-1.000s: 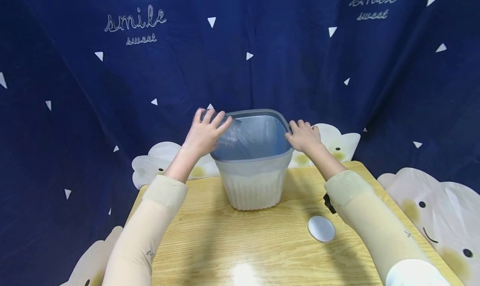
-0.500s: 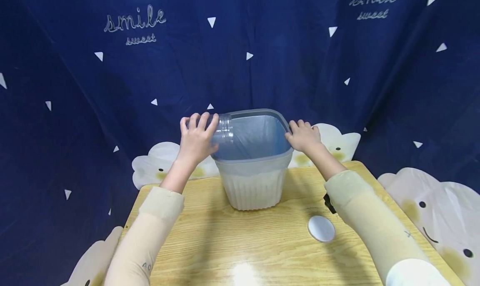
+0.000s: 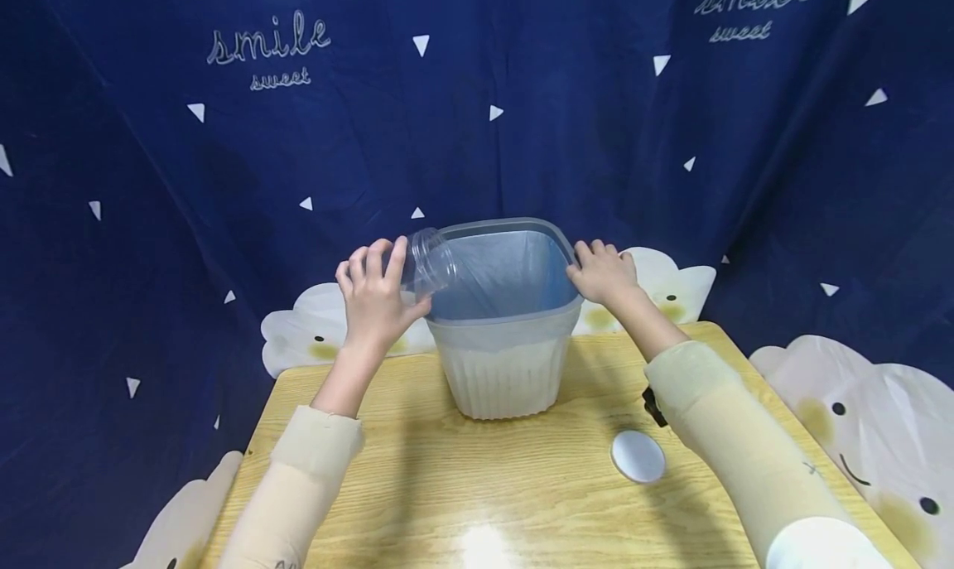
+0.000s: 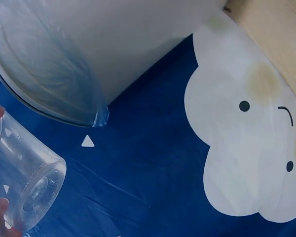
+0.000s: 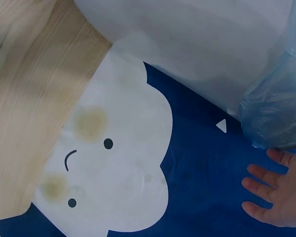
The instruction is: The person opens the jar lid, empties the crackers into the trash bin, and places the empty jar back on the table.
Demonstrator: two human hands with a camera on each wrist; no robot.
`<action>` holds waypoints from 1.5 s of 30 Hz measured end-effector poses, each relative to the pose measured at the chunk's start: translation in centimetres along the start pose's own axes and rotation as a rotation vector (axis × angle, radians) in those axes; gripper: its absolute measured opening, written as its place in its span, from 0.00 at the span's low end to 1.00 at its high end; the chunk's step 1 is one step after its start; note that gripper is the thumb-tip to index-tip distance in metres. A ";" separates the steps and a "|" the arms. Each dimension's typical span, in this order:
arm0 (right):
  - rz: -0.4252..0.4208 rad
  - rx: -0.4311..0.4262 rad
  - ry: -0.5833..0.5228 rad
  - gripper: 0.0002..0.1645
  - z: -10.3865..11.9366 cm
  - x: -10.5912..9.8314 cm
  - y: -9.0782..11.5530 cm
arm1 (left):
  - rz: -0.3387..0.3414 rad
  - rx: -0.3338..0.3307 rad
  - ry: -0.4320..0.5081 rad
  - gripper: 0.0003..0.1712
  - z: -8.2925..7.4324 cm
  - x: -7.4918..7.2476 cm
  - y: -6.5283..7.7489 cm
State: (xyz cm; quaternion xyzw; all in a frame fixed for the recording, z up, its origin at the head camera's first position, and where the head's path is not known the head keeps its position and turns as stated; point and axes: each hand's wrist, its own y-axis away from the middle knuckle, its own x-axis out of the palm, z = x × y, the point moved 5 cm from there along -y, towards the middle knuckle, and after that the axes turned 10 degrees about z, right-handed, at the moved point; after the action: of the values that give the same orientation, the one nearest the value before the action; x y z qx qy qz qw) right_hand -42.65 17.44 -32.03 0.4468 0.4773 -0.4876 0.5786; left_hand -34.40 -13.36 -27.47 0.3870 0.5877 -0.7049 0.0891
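Observation:
My left hand [image 3: 373, 304] holds a clear plastic jar [image 3: 434, 262], fingers on top and thumb below. The jar lies tilted at the left rim of a whitish ribbed bin [image 3: 507, 370], its mouth toward the bin's inside. A thin blue plastic bag [image 4: 44, 69] lines the bin and folds over its rim. In the left wrist view, the jar's base looks bare and see-through. My right hand [image 3: 604, 271] rests at the bin's right rim. In the right wrist view its fingers [image 5: 259, 188] are spread and loose, with one at the bag's edge.
The bin stands near the back of a wooden table [image 3: 462, 478]. A round white lid-like disc [image 3: 638, 455] lies on the table at right. Behind hangs a dark blue curtain [image 3: 477, 155] with white triangles and clouds.
My left hand has drawn the jar leftward and a little down, from over the bin's inside to its left rim. The jar's mouth has turned toward the camera. My right hand has stayed put.

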 end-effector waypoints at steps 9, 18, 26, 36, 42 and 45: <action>0.014 0.002 0.005 0.31 0.0 0.1 0.0 | -0.038 -0.083 0.080 0.52 0.0 -0.9 2.1; 0.009 0.000 0.005 0.30 0.0 0.0 0.0 | -0.123 -0.135 0.151 0.50 -0.5 -1.6 4.2; 0.003 -0.002 0.002 0.30 -0.1 0.1 -0.1 | -0.164 -0.157 0.200 0.48 -1.5 -1.6 6.4; -0.005 -0.002 0.002 0.30 -0.2 0.1 -0.3 | -0.211 -0.134 0.278 0.50 -2.9 -0.4 9.7; -0.011 0.004 -0.011 0.29 -0.3 0.2 -0.4 | -0.196 -0.137 0.308 0.49 -3.8 0.5 11.6; -0.007 0.002 -0.017 0.29 -0.4 0.3 -0.4 | -0.191 -0.132 0.332 0.49 -4.1 0.9 12.5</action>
State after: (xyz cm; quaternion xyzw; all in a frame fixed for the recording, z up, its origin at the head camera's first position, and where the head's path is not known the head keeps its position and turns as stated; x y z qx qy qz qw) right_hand -43.07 17.74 -32.39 0.4415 0.4734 -0.4940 0.5805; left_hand -25.94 -13.01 -37.65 0.4337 0.6734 -0.5965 -0.0512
